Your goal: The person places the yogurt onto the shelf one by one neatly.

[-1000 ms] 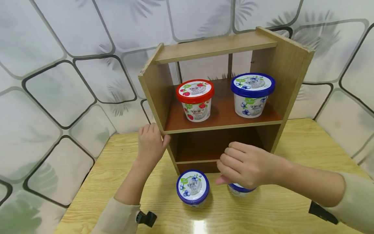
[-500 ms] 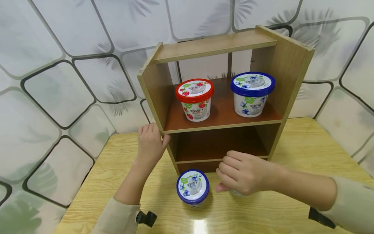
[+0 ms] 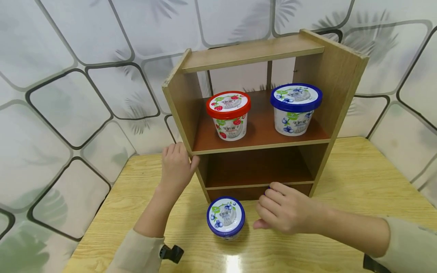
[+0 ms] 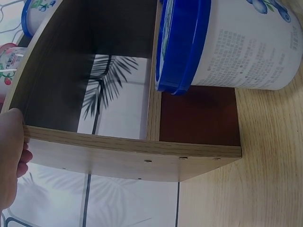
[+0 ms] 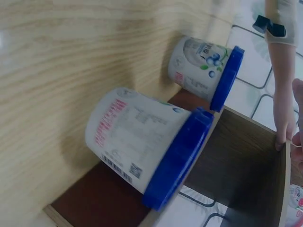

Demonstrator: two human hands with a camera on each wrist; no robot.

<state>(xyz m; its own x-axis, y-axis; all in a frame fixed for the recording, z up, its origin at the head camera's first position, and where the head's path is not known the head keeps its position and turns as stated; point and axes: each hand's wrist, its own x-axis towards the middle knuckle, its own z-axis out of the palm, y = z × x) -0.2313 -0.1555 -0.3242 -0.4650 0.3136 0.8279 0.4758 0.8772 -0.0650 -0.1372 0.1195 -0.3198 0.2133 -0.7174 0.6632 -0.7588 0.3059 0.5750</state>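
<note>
My left hand (image 3: 177,167) grips the left side panel of a small wooden shelf (image 3: 181,113), its thumb at the front edge. In the left wrist view, fingers wrap behind that panel. A blue-lidded blueberry yogurt tub (image 3: 225,218) stands upright on the table before the shelf. My right hand (image 3: 286,208) is over a second blueberry tub (image 5: 142,137), mostly hidden beneath it in the head view. In the right wrist view, its bent fingers (image 5: 297,142) stay apart from that tub's lid. A red-lidded strawberry tub (image 3: 230,115) and another blueberry tub (image 3: 295,110) sit on the upper board.
Below the upper board is a lower compartment (image 3: 256,168). The wood-grain table (image 3: 358,182) extends round the shelf. Patterned wall panels (image 3: 102,45) stand behind and on both sides.
My right hand has come down and nearer over the second tub, covering its lid in the head view. The left hand, the shelf and the other tubs have stayed put.
</note>
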